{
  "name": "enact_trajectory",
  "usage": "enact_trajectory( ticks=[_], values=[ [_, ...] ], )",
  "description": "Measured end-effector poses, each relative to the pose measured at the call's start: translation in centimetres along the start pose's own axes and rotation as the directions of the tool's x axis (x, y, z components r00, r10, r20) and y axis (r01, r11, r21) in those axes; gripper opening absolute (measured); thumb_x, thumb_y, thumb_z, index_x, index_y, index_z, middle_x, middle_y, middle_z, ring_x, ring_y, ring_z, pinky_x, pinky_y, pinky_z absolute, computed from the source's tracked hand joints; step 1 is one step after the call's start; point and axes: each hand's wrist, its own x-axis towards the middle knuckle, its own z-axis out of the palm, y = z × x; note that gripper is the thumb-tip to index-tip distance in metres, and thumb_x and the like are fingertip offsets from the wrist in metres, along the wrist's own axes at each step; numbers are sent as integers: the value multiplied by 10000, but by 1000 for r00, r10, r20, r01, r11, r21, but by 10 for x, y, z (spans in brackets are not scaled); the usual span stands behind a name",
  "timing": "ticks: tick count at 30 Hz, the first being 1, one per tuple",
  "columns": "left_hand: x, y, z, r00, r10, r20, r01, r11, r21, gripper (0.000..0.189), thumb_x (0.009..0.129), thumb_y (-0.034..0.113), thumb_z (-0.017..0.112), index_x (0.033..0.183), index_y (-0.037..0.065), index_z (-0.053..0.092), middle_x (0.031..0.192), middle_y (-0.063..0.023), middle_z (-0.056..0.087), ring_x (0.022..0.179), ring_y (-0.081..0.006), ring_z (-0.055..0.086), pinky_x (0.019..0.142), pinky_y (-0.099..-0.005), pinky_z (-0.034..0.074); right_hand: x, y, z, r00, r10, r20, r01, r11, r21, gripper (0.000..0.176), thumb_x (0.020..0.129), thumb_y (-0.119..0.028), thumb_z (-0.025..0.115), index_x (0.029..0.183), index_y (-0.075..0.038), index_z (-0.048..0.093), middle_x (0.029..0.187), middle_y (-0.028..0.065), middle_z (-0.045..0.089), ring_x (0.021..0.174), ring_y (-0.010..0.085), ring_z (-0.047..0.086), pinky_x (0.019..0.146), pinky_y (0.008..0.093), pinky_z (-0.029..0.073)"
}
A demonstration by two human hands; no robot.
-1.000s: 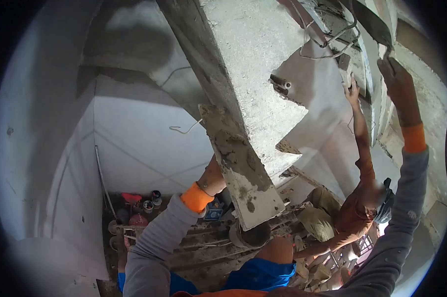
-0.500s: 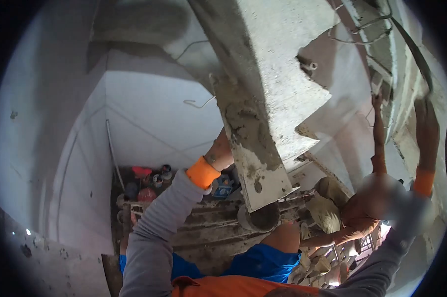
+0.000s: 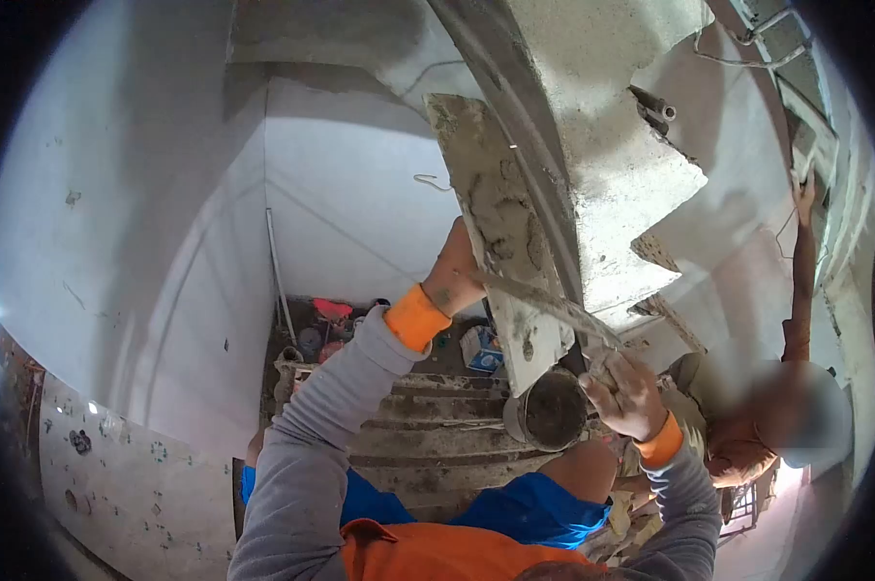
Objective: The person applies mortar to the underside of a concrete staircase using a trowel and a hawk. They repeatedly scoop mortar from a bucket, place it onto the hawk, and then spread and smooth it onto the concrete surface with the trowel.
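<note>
My left hand (image 3: pixel 455 266) is behind a long flat board (image 3: pixel 503 213) smeared with wet mortar and holds it up at a steep tilt; its fingers are mostly hidden. My right hand (image 3: pixel 631 395) is closed at one end of a long, thin trowel (image 3: pixel 549 305), whose blade lies across the lower part of the board. The handle is hidden in the hand. Beside the board rises the pale, stepped edge of a concrete staircase (image 3: pixel 626 194). Below the board's lower end stands a bucket (image 3: pixel 551 412), close to my right hand.
At right, a co-worker (image 3: pixel 747 445) reaches one arm up, a hand against a flat tool on the curved surface. Wooden planks (image 3: pixel 413 436) lie below me. A blue-and-white box (image 3: pixel 481 349) and a red item (image 3: pixel 332 309) are on the floor. A pipe end (image 3: pixel 662 111) protrudes from the concrete.
My right hand has come down from the raised curved surface at far right, bringing the trowel onto the board. The left hand still holds the board. The whole view has shifted a little.
</note>
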Motion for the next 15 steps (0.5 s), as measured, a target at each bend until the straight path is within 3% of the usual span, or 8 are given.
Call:
enact_trajectory(
  ticks=[3,4,5,6,8,11,13,15],
  values=[
    [1,6,4,978,-192,-75,175,965,-195,349,872,92,550,1199,26,446,1100,-51,549,953,-158,573,791,-329,519,19,14,4,1000,-10,7,9,999,41,291,811,-208,662,685,-29,469,583,88,421,480,249,443,455,337,369],
    [0,4,4,996,-41,-81,65,944,322,341,873,98,550,1191,24,452,1085,-49,555,940,-153,575,790,-326,517,24,15,5,1000,-9,-18,11,998,60,337,849,-233,619,663,-32,422,567,83,360,462,234,384,447,345,341],
    [-1,1,3,995,95,-7,-57,658,751,333,874,104,550,1183,22,458,1070,-47,560,927,-148,576,789,-324,514,25,21,4,998,56,32,-59,993,98,328,860,-249,603,684,-22,445,572,83,375,463,218,398,448,339,346],
    [-2,0,2,976,177,124,-157,188,970,325,875,110,550,1175,20,464,1055,-45,566,914,-143,578,789,-322,512,27,25,2,989,118,87,-129,983,132,325,872,-265,586,704,-13,468,578,82,390,463,203,411,449,333,351],
    [0,-2,-5,991,128,49,-107,499,860,369,856,110,580,1192,28,451,1078,-52,553,929,-131,561,804,-305,495,29,22,-3,953,238,186,-286,906,310,358,904,-338,532,858,16,563,609,55,469,474,124,460,447,276,377],
    [-2,-6,-2,991,82,106,-119,901,418,463,818,91,627,1228,39,419,1140,-65,518,990,-130,521,858,-301,459,35,3,-25,742,468,479,-668,465,580,391,910,-356,521,1005,19,576,644,29,519,495,89,494,451,222,397],
    [-2,-9,-9,984,82,155,-142,892,429,524,807,87,641,1263,48,385,1192,-70,489,1049,-140,488,906,-310,428,35,2,-35,756,434,490,-653,456,604,376,912,-352,521,1010,7,574,661,16,525,505,73,496,443,192,392],
    [3,-10,-40,984,68,164,-173,584,793,573,815,99,634,1307,60,344,1247,-70,456,1113,-156,452,956,-324,396,36,-1,-42,775,456,438,-632,544,552,369,911,-342,526,1015,8,574,664,17,527,502,66,491,442,190,390]
  ],
)
